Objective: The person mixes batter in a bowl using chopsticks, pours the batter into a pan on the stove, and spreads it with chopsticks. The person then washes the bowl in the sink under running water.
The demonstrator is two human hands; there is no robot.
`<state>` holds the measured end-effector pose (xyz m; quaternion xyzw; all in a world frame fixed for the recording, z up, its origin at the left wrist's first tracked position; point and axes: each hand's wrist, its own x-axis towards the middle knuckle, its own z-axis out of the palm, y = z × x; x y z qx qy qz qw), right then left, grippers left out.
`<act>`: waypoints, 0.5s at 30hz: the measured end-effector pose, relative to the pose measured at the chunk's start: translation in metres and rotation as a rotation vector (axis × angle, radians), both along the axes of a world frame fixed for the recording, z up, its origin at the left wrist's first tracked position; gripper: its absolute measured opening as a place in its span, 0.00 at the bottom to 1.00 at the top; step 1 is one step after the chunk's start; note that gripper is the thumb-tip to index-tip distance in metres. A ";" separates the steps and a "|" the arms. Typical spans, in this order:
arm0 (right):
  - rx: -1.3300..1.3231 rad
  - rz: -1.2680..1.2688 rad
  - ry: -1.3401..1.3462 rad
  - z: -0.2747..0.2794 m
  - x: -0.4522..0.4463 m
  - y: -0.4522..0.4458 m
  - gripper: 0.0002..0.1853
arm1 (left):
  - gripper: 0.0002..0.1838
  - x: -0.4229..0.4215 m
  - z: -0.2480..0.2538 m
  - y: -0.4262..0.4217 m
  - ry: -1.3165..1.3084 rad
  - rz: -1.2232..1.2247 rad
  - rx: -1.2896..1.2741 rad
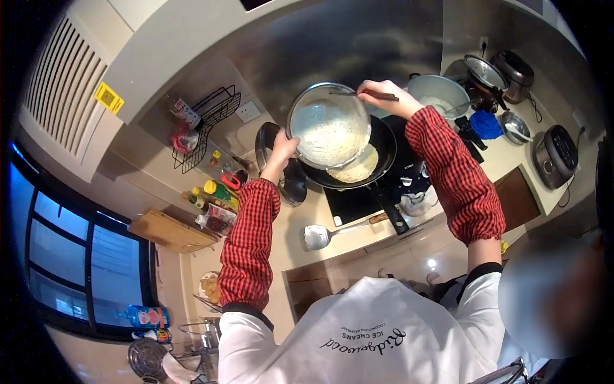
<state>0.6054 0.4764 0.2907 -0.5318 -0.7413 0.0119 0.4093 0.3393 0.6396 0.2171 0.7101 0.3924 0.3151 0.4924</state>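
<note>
My left hand [283, 152] grips the rim of a metal bowl [329, 125], which is tilted over the frying pan and holds pale batter. Closed round brown chopsticks [384, 95], my right hand [385, 96] is at the bowl's upper right, the thin ends reaching over its rim. Under the bowl, the black frying pan [385, 150] rests on the stove, and a pale round of batter [359, 168] lies in it, partly hidden by the bowl.
A metal spatula [316, 237] lies on the counter before the stove. Right of the pan stand a large pot [441, 93], a blue cloth [485, 125], a small bowl [513, 127] and a cooker [556, 155]. Bottles [220, 192] and a cutting board [167, 231] are at left.
</note>
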 end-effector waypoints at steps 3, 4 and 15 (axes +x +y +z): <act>-0.115 0.040 -0.018 -0.001 0.019 0.009 0.10 | 0.23 0.001 -0.002 -0.003 0.051 -0.044 0.169; -0.128 0.045 -0.036 -0.008 0.027 0.011 0.10 | 0.25 0.001 -0.003 -0.001 0.135 -0.001 0.313; -0.140 0.061 0.091 -0.086 -0.007 -0.030 0.08 | 0.23 0.007 -0.020 0.009 0.080 0.251 0.400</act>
